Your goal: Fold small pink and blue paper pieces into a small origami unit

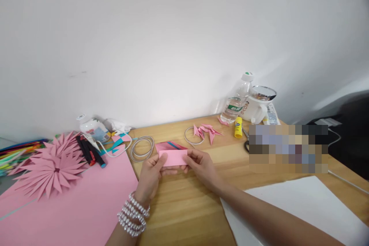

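Between my two hands is a small rectangle of pink paper [173,157], held up just above the wooden table. My left hand [152,169] pinches its left end, thumb on the front face and fingers behind. At the right end my right hand [198,163] grips it the same way. Behind the paper lie more pink sheets [170,145] with a dark blue strip across them. Folded pink paper pieces [208,131] rest beyond my right hand, beside a coiled ring of cable.
Large pink sheets [95,200] and pink paper flowers [56,169] cover the left, with markers [90,152] and a white bottle [93,127] behind. A water bottle [236,102], mug [253,109], yellow glue stick [238,128] and scissors [246,146] stand or lie right. White paper [300,207] lies front right.
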